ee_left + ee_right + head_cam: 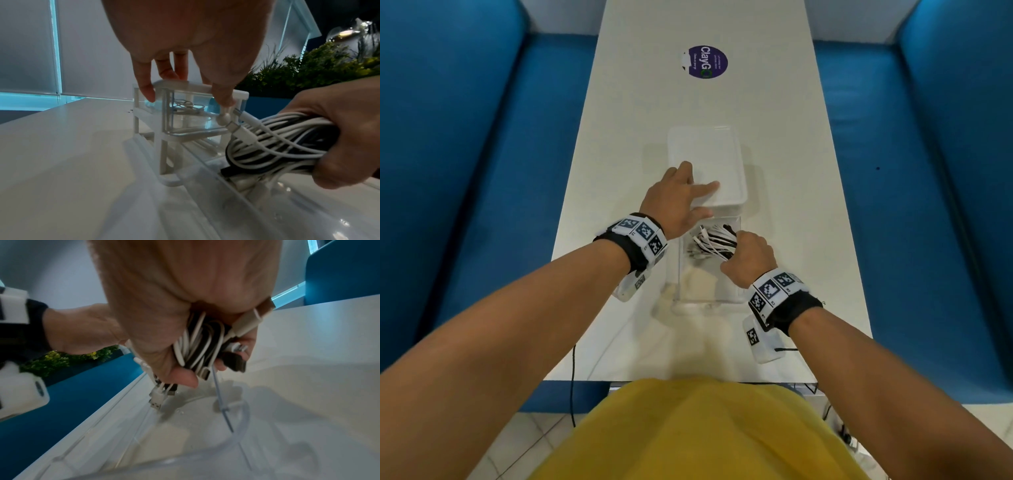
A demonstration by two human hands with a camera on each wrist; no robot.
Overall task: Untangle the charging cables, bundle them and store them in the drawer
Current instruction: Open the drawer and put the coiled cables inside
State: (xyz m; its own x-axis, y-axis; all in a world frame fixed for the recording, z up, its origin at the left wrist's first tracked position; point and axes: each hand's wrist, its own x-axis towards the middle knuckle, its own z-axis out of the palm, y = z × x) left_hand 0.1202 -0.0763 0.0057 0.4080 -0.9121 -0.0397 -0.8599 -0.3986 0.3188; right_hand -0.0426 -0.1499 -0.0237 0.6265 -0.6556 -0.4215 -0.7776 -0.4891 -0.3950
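Observation:
A small clear drawer unit with a white top (722, 150) stands mid-table. Its lower clear drawer (685, 274) is pulled out toward me. My left hand (688, 186) rests spread on the unit's top, fingers fairly straight; in the left wrist view its fingertips (148, 94) touch the top frame (240, 94). My right hand (746, 258) grips a coiled bundle of white and black charging cables (714, 243) over the open drawer. The bundle (273, 146) hangs just above the drawer floor (185, 434), plugs (156, 400) pointing down. The upper drawer (185, 116) holds another coiled cable.
The white table (619, 137) carries a round purple sticker (707, 62) at the far end. Blue benches run along the left (482, 171) and the right (928, 171). A thin black wire (573, 377) hangs off the near table edge. Green plants (308, 69) stand beyond the table.

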